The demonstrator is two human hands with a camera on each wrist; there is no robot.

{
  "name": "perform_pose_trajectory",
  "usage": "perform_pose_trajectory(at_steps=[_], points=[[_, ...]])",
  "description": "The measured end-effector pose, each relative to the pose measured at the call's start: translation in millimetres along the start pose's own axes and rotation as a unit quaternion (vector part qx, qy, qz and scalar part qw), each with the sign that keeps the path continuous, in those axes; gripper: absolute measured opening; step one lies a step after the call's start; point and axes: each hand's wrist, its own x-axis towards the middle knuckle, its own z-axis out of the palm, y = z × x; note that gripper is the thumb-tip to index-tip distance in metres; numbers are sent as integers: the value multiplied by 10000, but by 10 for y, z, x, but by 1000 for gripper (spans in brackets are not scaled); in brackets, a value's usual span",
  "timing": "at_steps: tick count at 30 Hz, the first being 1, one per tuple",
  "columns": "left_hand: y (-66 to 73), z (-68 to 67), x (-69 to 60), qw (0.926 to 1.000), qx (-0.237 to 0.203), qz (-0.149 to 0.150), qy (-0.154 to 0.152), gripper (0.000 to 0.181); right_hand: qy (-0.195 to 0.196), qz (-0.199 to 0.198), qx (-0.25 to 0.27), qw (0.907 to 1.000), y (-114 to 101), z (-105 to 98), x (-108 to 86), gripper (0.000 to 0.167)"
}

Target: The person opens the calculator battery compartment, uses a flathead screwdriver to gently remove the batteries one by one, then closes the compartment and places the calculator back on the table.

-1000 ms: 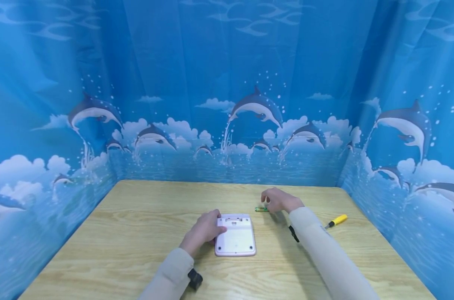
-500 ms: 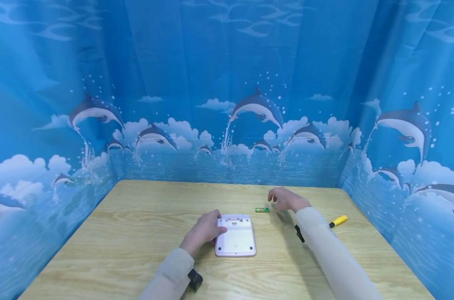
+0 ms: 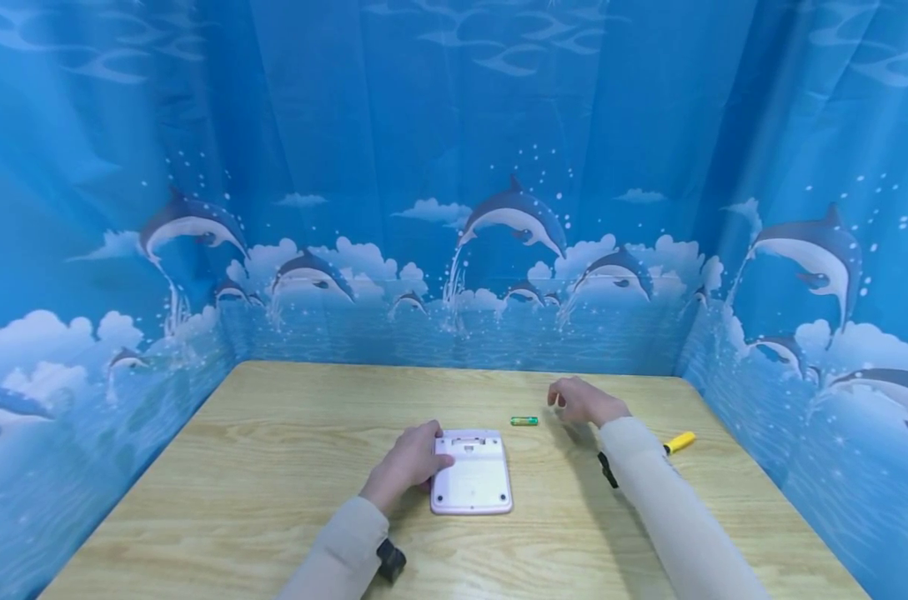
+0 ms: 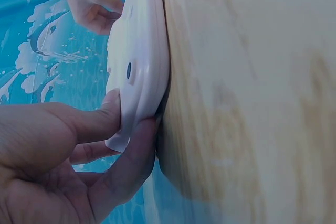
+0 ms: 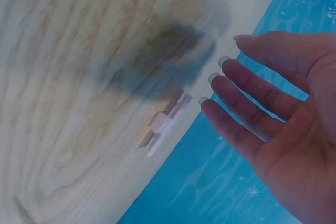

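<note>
A white calculator [image 3: 472, 479] lies back side up on the table, its battery compartment at the far end. My left hand [image 3: 408, 458] pinches its left edge, thumb on top and fingers curled below, as the left wrist view [image 4: 79, 156] shows. My right hand [image 3: 584, 402] hovers over the table, fingers relaxed and holding nothing. A green battery [image 3: 524, 421] lies just left of it. In the right wrist view, a small pale plastic cover [image 5: 164, 124] lies on the table near the fingertips; the head view does not show it.
To the right, a yellow-handled screwdriver [image 3: 680, 442] lies partly hidden behind the right forearm. The wooden table [image 3: 288, 467] ends at a blue curtain [image 3: 393, 167] with dolphins on its far side, left and right.
My right hand has moved right, away from the green battery, which stays on the table in full view. The left hand and calculator hold still.
</note>
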Motion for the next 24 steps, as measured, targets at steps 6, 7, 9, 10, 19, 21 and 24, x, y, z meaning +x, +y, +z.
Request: perform_pose_trajectory(at_steps=[6, 7, 9, 10, 19, 21, 24], points=[[-10, 3, -4, 10000, -1, 24, -26, 37, 73, 214, -84, 9997, 83, 17, -29, 35], [-12, 0, -5, 10000, -8, 46, -21, 37, 101, 237, -97, 9996, 92, 17, -34, 36], [-17, -7, -4, 10000, -11, 87, -1, 37, 146, 285, -121, 9994, 110, 14, -41, 37], [-18, -9, -4, 9999, -8, 104, 6, 37, 158, 331, -108, 9993, 118, 14, -47, 38], [-13, -8, -8, 10000, -18, 91, 1, 38, 254, 566, -124, 9980, 192, 54, -89, 42], [-12, -4, -4, 10000, -29, 70, -1, 39, 256, 613, -128, 9977, 209, 63, -93, 42], [-7, -2, -4, 10000, -32, 23, -9, 39, 255, 667, -116, 9974, 237, 75, -99, 42]])
